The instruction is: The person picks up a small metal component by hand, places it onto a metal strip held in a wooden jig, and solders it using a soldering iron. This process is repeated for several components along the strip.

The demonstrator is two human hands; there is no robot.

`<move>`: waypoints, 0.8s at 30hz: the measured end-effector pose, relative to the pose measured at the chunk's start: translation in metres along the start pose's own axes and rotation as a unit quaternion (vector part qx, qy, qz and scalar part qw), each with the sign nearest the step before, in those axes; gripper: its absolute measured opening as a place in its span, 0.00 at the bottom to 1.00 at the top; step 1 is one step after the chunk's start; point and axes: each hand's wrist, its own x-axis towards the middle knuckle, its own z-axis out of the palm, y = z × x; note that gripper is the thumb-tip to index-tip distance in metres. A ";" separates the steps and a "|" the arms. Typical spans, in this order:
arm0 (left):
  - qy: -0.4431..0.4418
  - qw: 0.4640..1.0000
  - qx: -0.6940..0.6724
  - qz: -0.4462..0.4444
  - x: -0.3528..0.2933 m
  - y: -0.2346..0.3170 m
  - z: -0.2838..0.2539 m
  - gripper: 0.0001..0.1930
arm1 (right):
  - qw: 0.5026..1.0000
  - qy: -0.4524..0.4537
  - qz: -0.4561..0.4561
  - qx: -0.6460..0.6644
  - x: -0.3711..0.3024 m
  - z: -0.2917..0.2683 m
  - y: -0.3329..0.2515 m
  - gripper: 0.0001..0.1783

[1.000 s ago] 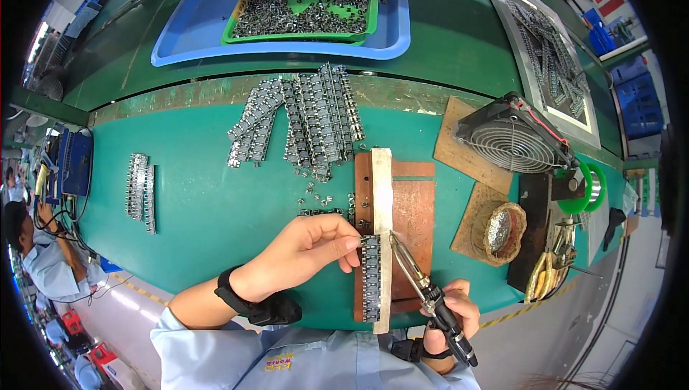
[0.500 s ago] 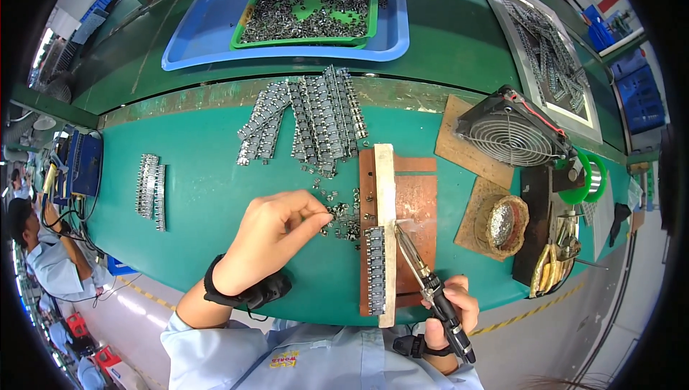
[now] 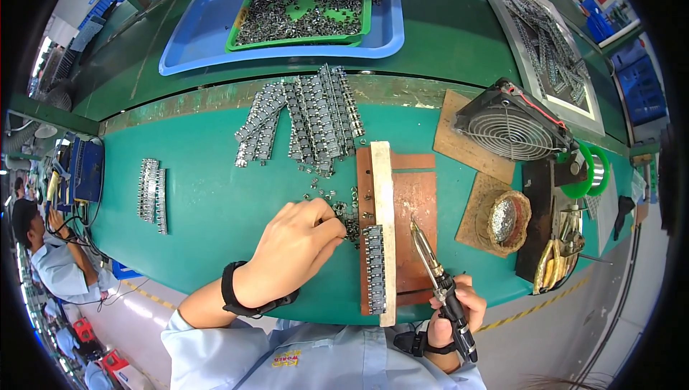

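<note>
Strip point(image 3: 375, 269): lower centre, along the pale bar's point(image 3: 383, 189) lower half; none along its upper half.
Left hand point(image 3: 296, 248): fingers bunched at loose pieces point(image 3: 352, 227), centre; grip hidden.
Right hand point(image 3: 458, 312): curled round soldering iron point(image 3: 438, 276), lower right.
Piled strips point(image 3: 316, 119): upper centre, apparently assembled.

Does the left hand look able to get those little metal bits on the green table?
Probably yes: the left hand is right beside the little metal bits, and nothing seems to stand between them.

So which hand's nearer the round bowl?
Right. In the picture, the right hand is below and left of the bowl; the left hand is farther, beyond the pale bar.
</note>
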 end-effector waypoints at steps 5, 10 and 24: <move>0.052 0.997 -0.045 -0.019 0.000 -0.004 0.000 0.07 | 1.000 0.002 -0.005 0.001 -0.001 -0.001 0.001 0.27; -0.034 0.917 -0.361 -0.166 -0.002 0.002 0.001 0.05 | 1.000 0.016 0.003 0.011 -0.001 0.000 0.001 0.28; -0.079 0.772 -0.570 -0.270 0.002 0.004 0.010 0.05 | 1.000 -0.002 -0.010 0.015 0.002 0.001 0.001 0.27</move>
